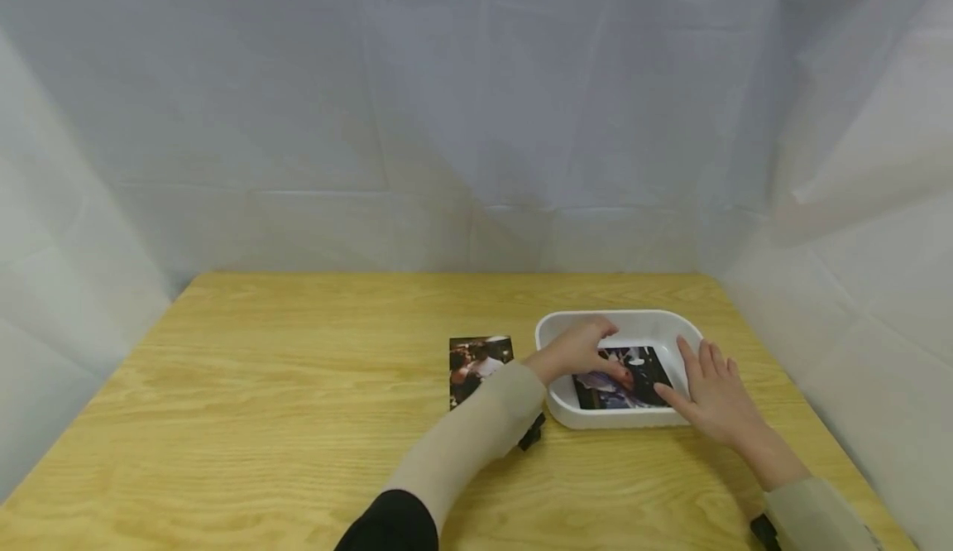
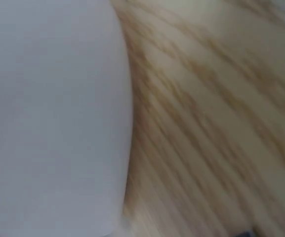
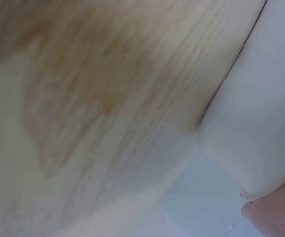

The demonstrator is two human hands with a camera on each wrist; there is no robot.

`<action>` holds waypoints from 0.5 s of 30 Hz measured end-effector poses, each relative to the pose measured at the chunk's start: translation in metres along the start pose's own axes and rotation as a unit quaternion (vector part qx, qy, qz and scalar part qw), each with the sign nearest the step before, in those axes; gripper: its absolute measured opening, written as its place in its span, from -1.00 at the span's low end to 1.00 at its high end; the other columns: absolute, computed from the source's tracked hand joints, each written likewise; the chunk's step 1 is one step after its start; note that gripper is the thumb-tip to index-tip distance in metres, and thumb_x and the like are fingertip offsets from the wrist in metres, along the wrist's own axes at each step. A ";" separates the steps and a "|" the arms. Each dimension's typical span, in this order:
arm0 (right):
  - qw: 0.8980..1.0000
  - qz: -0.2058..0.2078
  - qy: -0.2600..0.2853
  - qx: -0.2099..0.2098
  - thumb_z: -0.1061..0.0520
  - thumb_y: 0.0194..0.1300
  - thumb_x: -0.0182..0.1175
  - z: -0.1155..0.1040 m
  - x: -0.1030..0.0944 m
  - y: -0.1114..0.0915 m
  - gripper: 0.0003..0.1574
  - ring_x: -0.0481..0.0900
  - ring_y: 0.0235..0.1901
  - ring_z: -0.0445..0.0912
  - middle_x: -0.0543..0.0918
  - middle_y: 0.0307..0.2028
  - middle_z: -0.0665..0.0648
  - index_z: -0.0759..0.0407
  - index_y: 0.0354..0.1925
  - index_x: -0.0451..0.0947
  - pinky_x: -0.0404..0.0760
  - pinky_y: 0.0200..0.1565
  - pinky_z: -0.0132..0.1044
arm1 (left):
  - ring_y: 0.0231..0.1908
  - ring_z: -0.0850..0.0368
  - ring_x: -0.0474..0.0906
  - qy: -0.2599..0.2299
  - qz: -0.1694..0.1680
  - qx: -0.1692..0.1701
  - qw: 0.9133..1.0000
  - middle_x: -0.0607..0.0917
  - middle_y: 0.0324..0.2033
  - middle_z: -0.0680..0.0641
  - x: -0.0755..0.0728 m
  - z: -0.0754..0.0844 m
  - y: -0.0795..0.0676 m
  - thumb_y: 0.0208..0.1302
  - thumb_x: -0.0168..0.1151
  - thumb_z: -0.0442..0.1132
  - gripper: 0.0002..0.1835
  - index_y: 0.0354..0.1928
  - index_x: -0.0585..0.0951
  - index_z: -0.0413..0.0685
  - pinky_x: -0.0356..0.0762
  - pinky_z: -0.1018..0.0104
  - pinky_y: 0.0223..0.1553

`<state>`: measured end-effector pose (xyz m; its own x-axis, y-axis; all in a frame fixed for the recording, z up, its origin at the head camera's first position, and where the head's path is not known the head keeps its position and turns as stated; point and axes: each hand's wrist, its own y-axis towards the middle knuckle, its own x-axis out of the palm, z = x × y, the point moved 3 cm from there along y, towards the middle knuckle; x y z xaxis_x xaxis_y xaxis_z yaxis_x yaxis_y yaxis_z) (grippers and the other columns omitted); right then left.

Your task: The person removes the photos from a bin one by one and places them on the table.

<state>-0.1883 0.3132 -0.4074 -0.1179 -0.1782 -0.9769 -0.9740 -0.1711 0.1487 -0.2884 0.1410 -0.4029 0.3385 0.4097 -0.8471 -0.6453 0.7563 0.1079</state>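
1. A dark, glossy, rectangular photo print with purple patches (image 1: pixel 646 380) lies on the floor of a white, round-cornered, smooth tray (image 1: pixel 633 420); the raised wall presumably keeps it from sliding away.
2. The left hand (image 1: pixel 581 349) reaches over the rim from nine o'clock, thumb and fingers well apart, the thumb above the print. It appears to grip nothing; whether the thumb touches the print cannot be told.
3. The right hand (image 1: pixel 713 398) spans the rim between three and four o'clock, fingers spread, thumb towards the print's near corner, grasping nothing visible; this probably steadies the tray or print.
4. At the tray's nine o'clock, a second photo print showing people (image 1: pixel 471 366) lies on the yellow wood-grain counter (image 1: pixel 298 369), partly hidden by the left sleeve (image 1: pixel 476 427).
5. White sheeting (image 1: pixel 484 121) hangs at twelve o'clock.
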 end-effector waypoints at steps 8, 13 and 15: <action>1.000 0.001 0.000 -0.002 -0.28 0.23 -0.09 0.000 -0.001 -0.001 0.04 -0.14 0.15 0.46 -0.08 0.15 0.69 0.43 0.30 -0.19 -0.13 0.07 0.31 | 0.04 0.15 0.36 0.104 -0.064 -0.028 0.992 0.47 0.04 -0.08 0.009 0.000 0.001 -0.16 0.38 0.11 -0.16 0.15 0.35 -0.22 0.18 0.47 0.08; 1.000 -0.004 0.006 0.000 -0.28 0.23 -0.09 0.000 -0.001 -0.002 0.04 -0.16 0.16 0.46 -0.11 0.16 0.68 0.42 0.30 -0.20 -0.16 0.07 0.31 | -0.10 0.19 0.42 0.171 -0.114 -0.033 0.978 0.53 -0.11 -0.02 0.017 0.000 0.000 -0.24 0.36 0.22 -0.17 0.05 0.42 -0.16 0.27 0.47 0.00; 1.000 -0.007 0.010 0.001 -0.28 0.23 -0.10 0.000 -0.001 -0.002 0.04 -0.18 0.17 0.45 -0.12 0.16 0.67 0.42 0.30 -0.20 -0.17 0.07 0.31 | -0.15 0.21 0.41 0.186 -0.129 -0.035 0.973 0.52 -0.17 0.01 0.019 -0.001 0.000 -0.25 0.35 0.24 -0.19 0.01 0.43 -0.13 0.32 0.46 -0.06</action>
<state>-0.1864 0.3134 -0.4067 -0.1007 -0.1953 -0.9756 -0.9759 -0.1712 0.1350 -0.2823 0.1481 -0.4194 0.2328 -0.0123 -0.9725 -0.6218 0.7670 -0.1585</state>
